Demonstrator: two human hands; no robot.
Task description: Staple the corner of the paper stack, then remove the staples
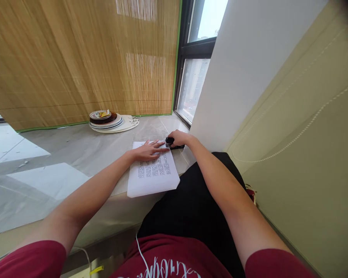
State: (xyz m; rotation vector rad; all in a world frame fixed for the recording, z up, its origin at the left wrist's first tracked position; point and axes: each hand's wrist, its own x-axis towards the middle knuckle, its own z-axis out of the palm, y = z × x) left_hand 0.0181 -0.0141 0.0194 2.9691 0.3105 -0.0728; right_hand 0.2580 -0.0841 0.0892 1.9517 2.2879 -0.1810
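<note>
A bamboo blind (84, 58) fills the far side, and the pale stone ledge (75, 150) runs left to right below it, sunlit patches lying on its left part. At the right a white wall (234, 69) and a dark-framed window (191, 85) close in on the ledge's end. Near the blind's green hem sits a stack of plates (106, 123), well apart from the hands, with an oval plate (131, 122) reaching out to its right.

The printed paper (152, 187) lies flat at the ledge's right part, directly before the person's dark-clothed lap (202, 200). Its long axis appears to run from the lap toward the blind, turned only slightly; the print is too small to read. The left hand (148, 151) rests palm down across the paper's upper half, fingers spread a little apart and pointing right, pressing rather than gripping. The right hand (178, 137) is closed over a black stapler-like tool (169, 141) at the paper's far right corner. The tool lies roughly crosswise, its round end toward the left fingertips and its base running right, toward the wall. Whether it bites on the paper cannot be told, since the fingers hide much of it.

The paper's near edge juts slightly past the ledge's front. Room is tight on the right, between tool and wall; the broad stretch of stone lies left.
</note>
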